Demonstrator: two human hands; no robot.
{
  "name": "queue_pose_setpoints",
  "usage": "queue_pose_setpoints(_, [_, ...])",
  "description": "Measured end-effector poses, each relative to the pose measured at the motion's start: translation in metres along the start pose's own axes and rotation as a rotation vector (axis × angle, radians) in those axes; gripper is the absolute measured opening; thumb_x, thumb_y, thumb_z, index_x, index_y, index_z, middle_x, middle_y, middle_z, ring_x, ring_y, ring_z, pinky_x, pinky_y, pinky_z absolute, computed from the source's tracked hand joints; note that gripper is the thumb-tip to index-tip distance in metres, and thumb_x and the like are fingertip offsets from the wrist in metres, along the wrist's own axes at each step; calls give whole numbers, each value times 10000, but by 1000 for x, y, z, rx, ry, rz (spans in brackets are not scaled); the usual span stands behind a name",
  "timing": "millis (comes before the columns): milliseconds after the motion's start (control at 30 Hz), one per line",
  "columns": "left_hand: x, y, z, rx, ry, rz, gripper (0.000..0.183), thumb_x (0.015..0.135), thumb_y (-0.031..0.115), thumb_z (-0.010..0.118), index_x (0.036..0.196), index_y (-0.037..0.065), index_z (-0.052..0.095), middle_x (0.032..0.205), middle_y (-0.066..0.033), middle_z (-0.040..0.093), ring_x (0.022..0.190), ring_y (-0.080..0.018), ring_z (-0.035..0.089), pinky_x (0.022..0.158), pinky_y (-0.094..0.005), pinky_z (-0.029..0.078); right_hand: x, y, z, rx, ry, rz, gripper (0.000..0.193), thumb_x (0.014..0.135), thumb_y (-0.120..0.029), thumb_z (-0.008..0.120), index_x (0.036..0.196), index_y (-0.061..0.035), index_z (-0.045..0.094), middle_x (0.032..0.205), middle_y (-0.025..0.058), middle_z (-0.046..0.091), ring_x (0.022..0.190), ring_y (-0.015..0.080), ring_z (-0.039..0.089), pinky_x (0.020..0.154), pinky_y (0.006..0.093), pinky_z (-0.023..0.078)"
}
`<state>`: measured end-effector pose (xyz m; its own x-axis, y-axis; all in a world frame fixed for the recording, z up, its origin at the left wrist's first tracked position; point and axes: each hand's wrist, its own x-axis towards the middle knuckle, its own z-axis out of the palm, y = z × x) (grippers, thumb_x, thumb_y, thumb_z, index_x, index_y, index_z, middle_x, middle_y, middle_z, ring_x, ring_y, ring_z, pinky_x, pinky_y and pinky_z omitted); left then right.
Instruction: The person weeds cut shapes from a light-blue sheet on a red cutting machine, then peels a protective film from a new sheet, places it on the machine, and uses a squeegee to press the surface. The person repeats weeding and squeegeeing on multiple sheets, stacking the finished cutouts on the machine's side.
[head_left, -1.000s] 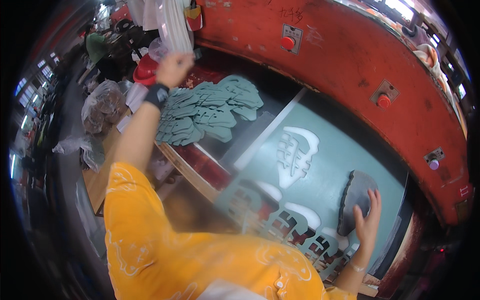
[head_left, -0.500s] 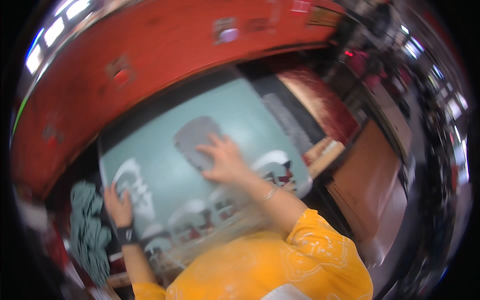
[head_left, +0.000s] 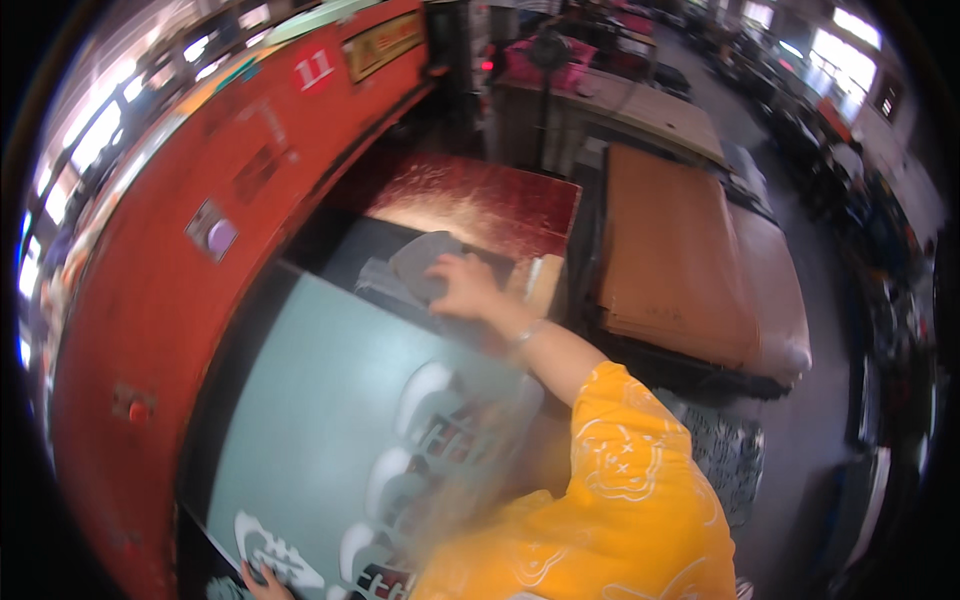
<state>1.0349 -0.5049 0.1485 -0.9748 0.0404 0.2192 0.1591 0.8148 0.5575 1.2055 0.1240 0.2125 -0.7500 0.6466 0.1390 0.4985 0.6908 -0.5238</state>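
Note:
My right hand (head_left: 465, 285) is over the dark board beyond the sheet, its fingers gripping the edge of a flat grey piece with a rounded outline (head_left: 412, 262). Blur hides the exact kind of this piece. A large pale green sheet (head_left: 300, 390) lies in front of me, with several curved cut-out openings along its near and right sides. Only the fingers of my left hand (head_left: 262, 582) show at the lower edge. They are apart and rest by one cut-out at the sheet's corner, holding nothing I can see.
An orange-red machine beam (head_left: 140, 330) with knobs runs along the left. Past the dark board is a worn red board (head_left: 500, 200), with a light wooden block (head_left: 543, 287) nearby. Brown sheets (head_left: 670, 260) are stacked at right. A perforated grey-green scrap (head_left: 730, 455) lies lower right.
The view has swung to the right. My right hand has carried the grey piece off the green sheet to the dark board. My left hand stays by the corner cut-out, now mostly out of view.

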Motion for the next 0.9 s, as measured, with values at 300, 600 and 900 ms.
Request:
queue_pose_setpoints(300, [89, -68, -15, -109, -13, 299, 304, 888, 63, 488, 1168, 6, 592, 1241, -192, 523, 1081, -306, 536, 908, -400, 450, -47, -62, 35, -13, -108, -30, 481, 745, -301, 658, 1169, -87, 581, 1116, 176, 565, 1099, 359, 499, 877, 469, 407])
queue_pose_setpoints(600, [149, -24, 50, -339, -277, 147, 358, 899, 251, 537, 1198, 59, 573, 1235, -162, 527, 1116, -302, 515, 953, -433, 413, -136, -57, -3, -124, -57, 256, 379, 745, -262, 668, 1040, -29, 622, 905, 161, 657, 884, 322, 633, 772, 480, 461])
queue_pose_setpoints(900, [98, 130, 127, -442, -424, 374, 334, 901, 228, 540, 1177, 42, 568, 1180, -142, 539, 1082, -274, 518, 940, -408, 413, -270, 3, -71, 720, -580, 411, 396, 794, -437, 700, 787, -44, 657, 641, -11, 534, 550, 104, 494, 472, 255, 402])
